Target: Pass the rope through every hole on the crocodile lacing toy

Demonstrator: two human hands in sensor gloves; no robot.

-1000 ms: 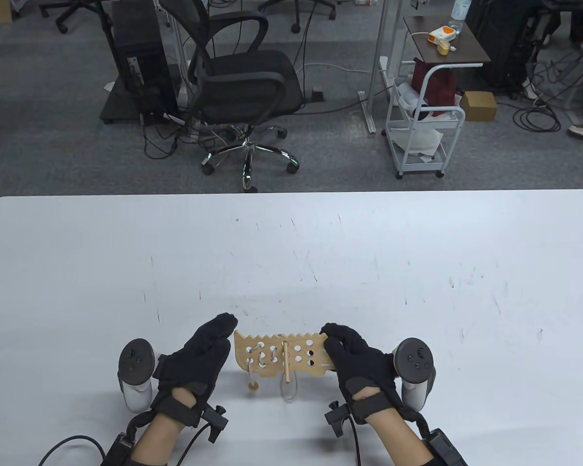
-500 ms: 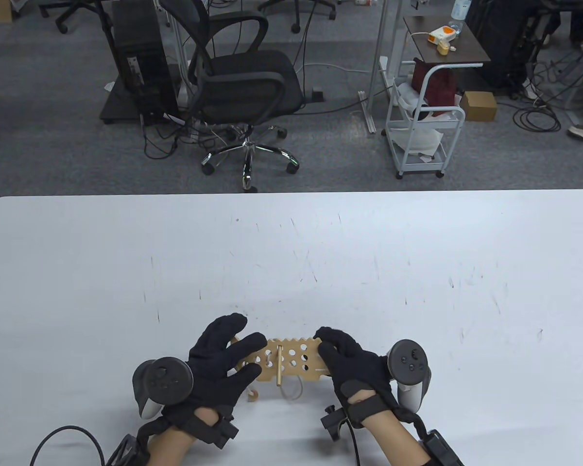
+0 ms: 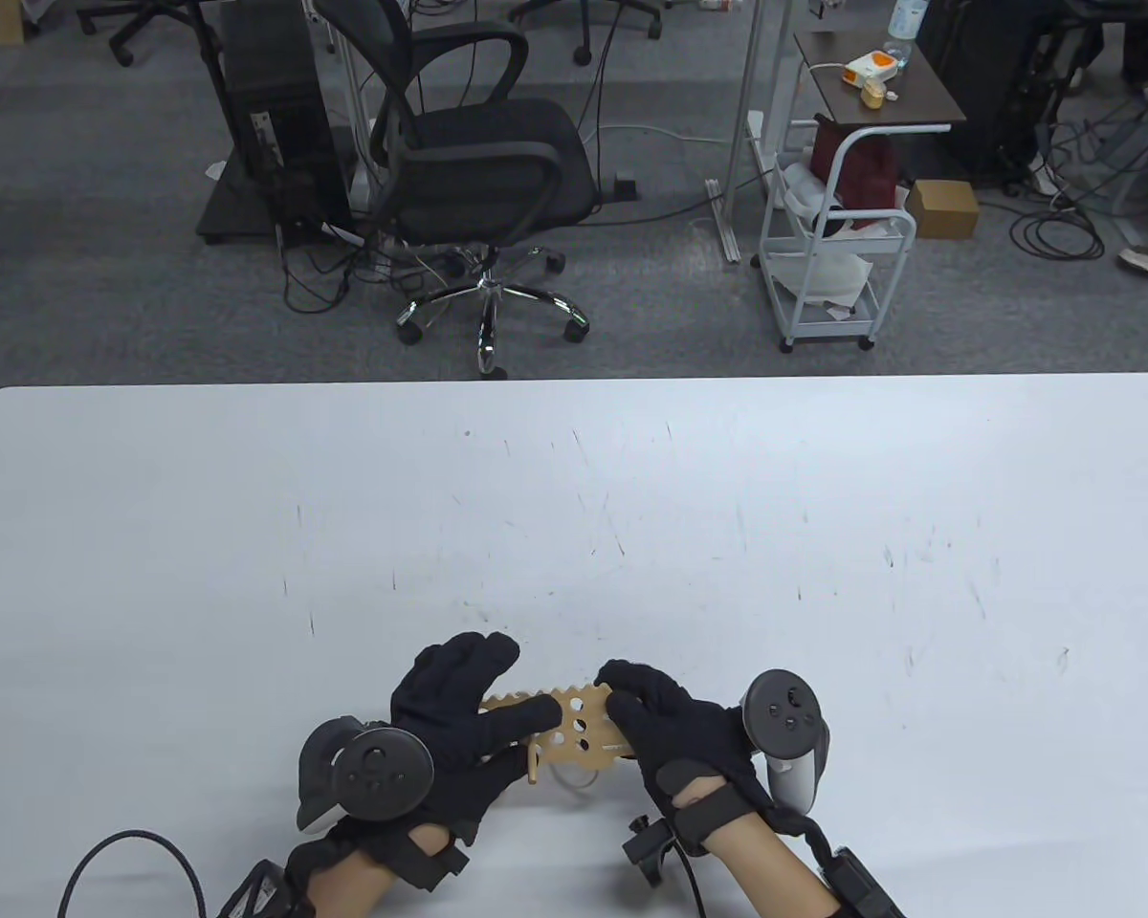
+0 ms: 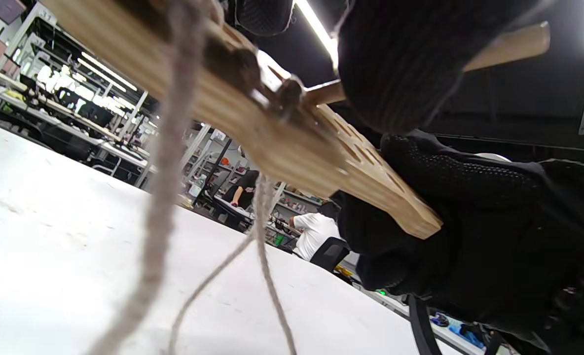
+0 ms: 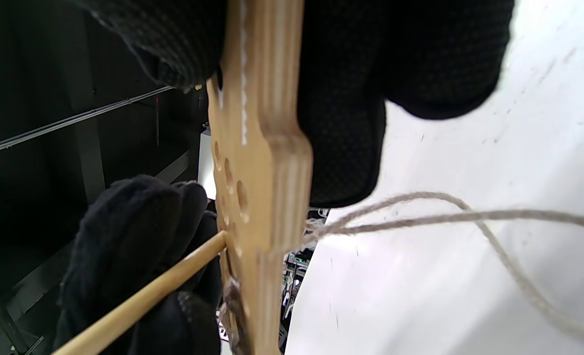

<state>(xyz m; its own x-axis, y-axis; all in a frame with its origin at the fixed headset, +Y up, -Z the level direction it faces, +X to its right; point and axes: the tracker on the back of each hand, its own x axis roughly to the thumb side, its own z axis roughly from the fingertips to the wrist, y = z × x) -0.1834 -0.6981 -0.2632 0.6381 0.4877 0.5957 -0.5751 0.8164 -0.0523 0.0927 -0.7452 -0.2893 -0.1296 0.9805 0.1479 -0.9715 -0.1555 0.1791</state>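
Wooden and pale, the crocodile lacing toy (image 3: pixel 579 732) is held above the white table (image 3: pixel 823 497), near the table's front edge, between two black-gloved hands. The right hand (image 3: pixel 674 732) grips the toy's right end, fingers curled over its top edge and thumb beneath. The left hand (image 3: pixel 459 732) lies over the toy's left part; its fingers (image 4: pixel 400 59) close round the wooden needle (image 5: pixel 144 298), which pokes into a hole on the toy. Grey rope (image 5: pixel 420 214) hangs from the toy's underside in loose loops toward the table. Beyond the table's far edge stands a black office chair (image 3: pixel 474 163).
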